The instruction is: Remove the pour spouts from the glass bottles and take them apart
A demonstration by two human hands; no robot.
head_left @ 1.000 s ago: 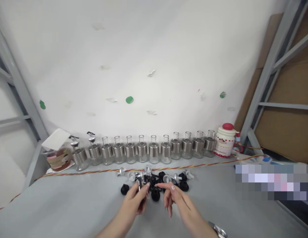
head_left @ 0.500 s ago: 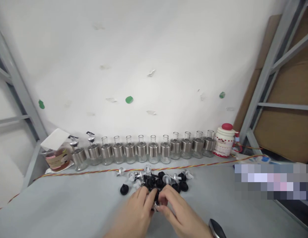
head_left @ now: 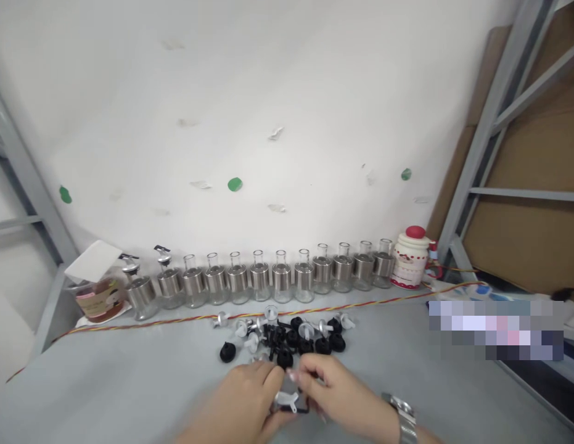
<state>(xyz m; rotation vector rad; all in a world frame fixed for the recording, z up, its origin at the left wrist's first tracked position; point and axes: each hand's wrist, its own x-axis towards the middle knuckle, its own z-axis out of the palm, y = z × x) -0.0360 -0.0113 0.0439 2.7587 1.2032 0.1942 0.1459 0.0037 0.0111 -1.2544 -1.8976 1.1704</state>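
My left hand [head_left: 250, 391] is closed on a small silver pourer piece [head_left: 289, 401] with a forked, light-coloured end and a dark strip beside it. Close against it, the thumb and fingers of my right hand [head_left: 335, 390] are pinched together; what they hold is hidden and blurred. Just beyond both hands lies a loose pile of parts, among them a black stopper [head_left: 285, 359], a clear-and-silver pourer top [head_left: 306, 332] and several others like them. Apart on the left sits one black stopper [head_left: 227, 352].
Along the wall stands a row of glass bottles [head_left: 282, 277] with steel sleeves; the two leftmost carry pourers [head_left: 163, 256]. A labelled tub [head_left: 98, 302] is at the left end, a red-lidded jar [head_left: 409, 262] at the right. A twisted red-yellow cord [head_left: 176, 319] crosses the table.
My hands have drawn back slightly from the pile, and the silver piece now shows between them. My right wrist has turned, bringing its metal watch band into view. The camera view has shifted a little.
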